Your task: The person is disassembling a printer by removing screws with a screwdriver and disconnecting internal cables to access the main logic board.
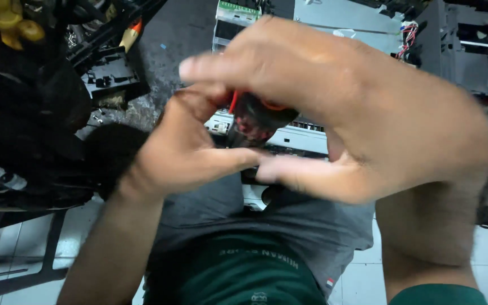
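Between the two hands, held close under the camera, sits a small dark rounded part with orange-red wires or trim (pixel 258 117); the left hand (pixel 184 152) cups it from the near-left with its fingers curled up and its thumb stretched out to the right, while the right hand (pixel 362 113) arches over it from above, its fingers reaching left across the top and its thumb coming in below. The thumb tips meet or nearly meet just under the part, so the hands are together and closed round it, though how firmly they pinch it cannot be told. To do this well, I judge the grip should stay on the body of the part and off the thin wires, with one hand steadying while the other works, and the part turned out of the shadow of the fingers so it can be seen. Much is hard to read: the right hand is blurred, most of the part is covered by fingers, and its true shape and kind are not clear. Beyond the hands lies a pale grey opened machine chassis (pixel 306 138) with slots and a circuit board, cut off by the frame top; left of the hands is a dark heap of black plastic pieces (pixel 108 73), and below them grey trousers (pixel 289 226) above a pale tiled floor (pixel 24 248).
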